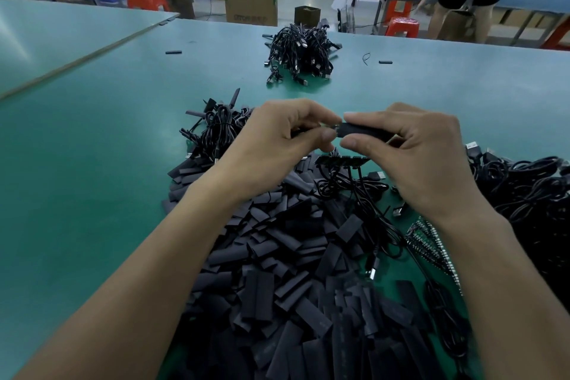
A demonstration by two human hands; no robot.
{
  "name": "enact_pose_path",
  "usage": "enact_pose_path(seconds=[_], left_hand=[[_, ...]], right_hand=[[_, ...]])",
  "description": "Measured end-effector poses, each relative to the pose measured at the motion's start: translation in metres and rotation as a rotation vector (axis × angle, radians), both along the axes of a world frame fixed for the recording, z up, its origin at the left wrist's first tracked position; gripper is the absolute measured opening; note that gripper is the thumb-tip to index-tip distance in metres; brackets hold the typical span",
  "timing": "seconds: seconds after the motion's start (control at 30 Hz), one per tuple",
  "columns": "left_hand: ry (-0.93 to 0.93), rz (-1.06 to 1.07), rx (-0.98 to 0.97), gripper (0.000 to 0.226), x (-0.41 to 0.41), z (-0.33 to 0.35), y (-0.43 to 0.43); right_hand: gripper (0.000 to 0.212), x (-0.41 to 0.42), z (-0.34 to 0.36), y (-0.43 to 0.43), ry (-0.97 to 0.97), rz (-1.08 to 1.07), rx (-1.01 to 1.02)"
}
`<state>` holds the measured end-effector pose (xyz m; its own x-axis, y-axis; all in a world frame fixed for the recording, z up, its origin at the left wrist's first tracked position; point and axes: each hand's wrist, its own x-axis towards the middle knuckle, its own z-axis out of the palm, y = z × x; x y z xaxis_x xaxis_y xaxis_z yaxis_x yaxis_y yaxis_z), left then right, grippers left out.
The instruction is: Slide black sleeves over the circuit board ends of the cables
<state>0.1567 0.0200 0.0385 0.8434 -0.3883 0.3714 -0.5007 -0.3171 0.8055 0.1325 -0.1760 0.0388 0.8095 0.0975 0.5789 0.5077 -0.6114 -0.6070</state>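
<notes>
Holding the matte black sleeve (365, 132) above the pile of loose sleeves (293, 271), your right hand (425, 160) pinches its open mouth; the fingers of your left hand (274, 145) pinch the cable end (337, 126) there.

head-worn view, angled forward and down, close over green table (92, 163)

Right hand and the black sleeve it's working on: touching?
Touching. Head view: the right hand pinches the black sleeve between thumb and forefinger.
</notes>
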Motion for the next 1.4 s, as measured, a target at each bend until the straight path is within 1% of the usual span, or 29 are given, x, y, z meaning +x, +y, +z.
enact_pose_path(seconds=[0.13,0.3,0.4,0.53,0.7,0.83,1.0,1.17,1.3,1.33,1.4], left_hand=[[0.063,-0.066,-0.010,0.018,-0.0008,-0.0010,-0.0005],[0.097,-0.119,-0.058,0.010,0.0015,-0.0042,0.0023],[0.118,-0.068,-0.079,0.007,0.0046,-0.0074,0.0023],[0.081,0.033,-0.048,0.016,0.0076,-0.0090,0.0036],[0.039,0.090,-0.050,0.020,0.0062,-0.0068,0.0069],[0.022,0.099,-0.081,0.019,0.0036,-0.0031,0.0070],[0.040,0.077,-0.003,0.018,0.0037,-0.0019,0.0064],[0.037,0.009,0.012,0.013,0.0030,-0.0026,0.0032],[0.053,0.011,0.004,0.012,0.0028,-0.0038,0.0014],[0.064,0.013,-0.007,0.012,0.0028,-0.0039,0.0016],[0.086,0.015,-0.034,0.010,0.0024,-0.0036,0.0016]], right_hand=[[0.028,-0.0016,0.0006,-0.0004,0.054,0.094,0.018],[0.025,-0.0016,-0.0003,-0.0018,0.047,0.146,0.062],[0.022,0.0001,-0.0021,-0.0030,0.054,0.118,0.102],[0.020,0.0010,-0.0035,-0.0025,0.068,0.111,0.171],[0.017,0.0021,-0.0040,-0.0008,0.111,0.129,0.231],[0.018,0.0012,-0.0025,-0.0009,0.100,0.136,0.247],[0.018,-0.0003,-0.0017,-0.0005,0.086,0.142,0.249],[0.023,-0.0026,0.0003,0.0026,0.091,0.173,0.221],[0.023,-0.0022,-0.0005,0.0035,0.087,0.130,0.200],[0.025,-0.0020,-0.0010,0.0038,0.087,0.111,0.213],[0.035,-0.0019,-0.0009,0.0046,0.075,0.062,0.276]])
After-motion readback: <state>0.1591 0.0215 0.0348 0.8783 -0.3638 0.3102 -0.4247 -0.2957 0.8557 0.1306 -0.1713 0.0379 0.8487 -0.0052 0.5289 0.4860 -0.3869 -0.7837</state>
